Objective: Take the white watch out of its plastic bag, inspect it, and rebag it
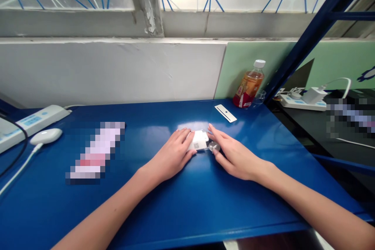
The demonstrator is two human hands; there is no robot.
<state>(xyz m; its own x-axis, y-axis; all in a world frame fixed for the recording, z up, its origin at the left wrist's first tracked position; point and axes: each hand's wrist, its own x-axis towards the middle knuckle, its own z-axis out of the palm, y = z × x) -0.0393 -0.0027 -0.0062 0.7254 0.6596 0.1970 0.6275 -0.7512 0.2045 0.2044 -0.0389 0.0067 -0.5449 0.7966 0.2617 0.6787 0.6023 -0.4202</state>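
On the blue table lies a small white packet with a square printed code and a clear, shiny wrapping. My left hand rests over its left end, thumb at the near edge and fingers at the far edge. At its right end, a small round, silvery-clear piece shows between the thumb and fingers of my right hand. I cannot tell whether this round piece is joined to the packet. Beyond my right hand, a flat white strip with a dark line and dot lies on the table.
A bottle of reddish drink stands at the back right. On the left are a blurred-out phone-like object, a white rounded device with a cable, and a power strip. A blue metal post rises on the right.
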